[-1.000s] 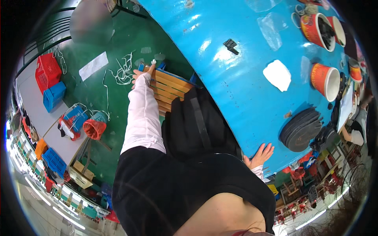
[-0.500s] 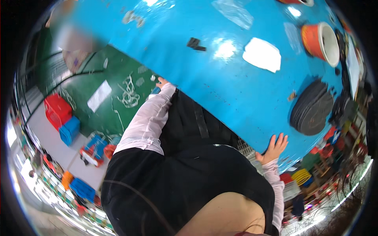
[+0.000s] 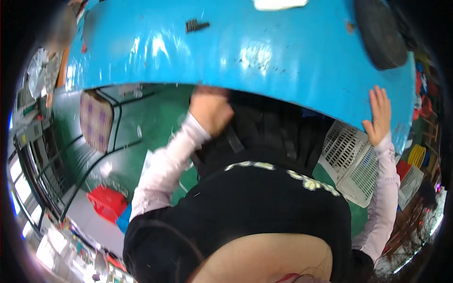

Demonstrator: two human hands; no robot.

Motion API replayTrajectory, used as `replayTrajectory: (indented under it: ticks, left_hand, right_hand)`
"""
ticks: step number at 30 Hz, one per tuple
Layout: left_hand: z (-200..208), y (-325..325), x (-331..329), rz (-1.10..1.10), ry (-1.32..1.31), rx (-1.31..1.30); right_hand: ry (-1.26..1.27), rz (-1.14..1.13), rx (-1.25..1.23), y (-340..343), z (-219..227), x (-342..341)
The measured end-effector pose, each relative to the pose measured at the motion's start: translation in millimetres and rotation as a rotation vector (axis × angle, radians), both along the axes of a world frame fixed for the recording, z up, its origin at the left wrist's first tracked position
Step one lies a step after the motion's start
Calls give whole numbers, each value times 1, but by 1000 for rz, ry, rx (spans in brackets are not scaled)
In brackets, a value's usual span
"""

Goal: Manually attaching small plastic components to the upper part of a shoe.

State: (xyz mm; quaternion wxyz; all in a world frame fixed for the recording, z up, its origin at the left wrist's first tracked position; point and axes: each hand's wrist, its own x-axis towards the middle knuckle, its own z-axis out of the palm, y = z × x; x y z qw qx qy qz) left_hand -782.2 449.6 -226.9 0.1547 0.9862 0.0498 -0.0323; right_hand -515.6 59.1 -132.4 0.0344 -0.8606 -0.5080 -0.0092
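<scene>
My left hand (image 3: 211,112) is at the near edge of the blue-covered table (image 3: 311,56), in front of my lap. It is blurred, with its fingers turned away, so whether it holds anything cannot be made out. Spread on the table's near right edge, my right hand (image 3: 379,115) lies with fingers stretched out and holds nothing. Beyond it stands a stack of round black pieces (image 3: 381,37). A few small black pieces (image 3: 196,25) lie farther off on the tabletop, left of the middle.
A white sheet-like thing (image 3: 279,4) shows at the far edge of the view. Below the table on the right are light plastic crates (image 3: 347,155). On the left stand a chair with a checked seat (image 3: 96,120) and a red bin (image 3: 107,203).
The view has turned and shifted, so the table edge now runs across in front of me. My left hand has come in toward my lap; my right hand stays spread on the table edge.
</scene>
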Motion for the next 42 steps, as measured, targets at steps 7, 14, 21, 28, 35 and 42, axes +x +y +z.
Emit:
replayTrajectory:
  ticks: [7,14,21,28,35,42]
  left_hand:
    - [-148,115,8,-242,179,0]
    - [-38,11,29,-129,219,-312]
    - [-68,38,13,-334,-218,91]
    - [-9,24,18,-354,229,-907]
    - [-26,69,16,31,17,-320]
    - [63,104,-41,169,646,-170]
  right_hand:
    - [7,-40,-70,7,0,-13]
    - [-6,-117,-103,5,3,-20]
    - [25,-197,-166,-18,-7,-26]
    - [-41,-186,-177,3,8,-28]
    - [-154,-317,266,56,-1,-45]
    - [-56,-150,548,225,1,-6]
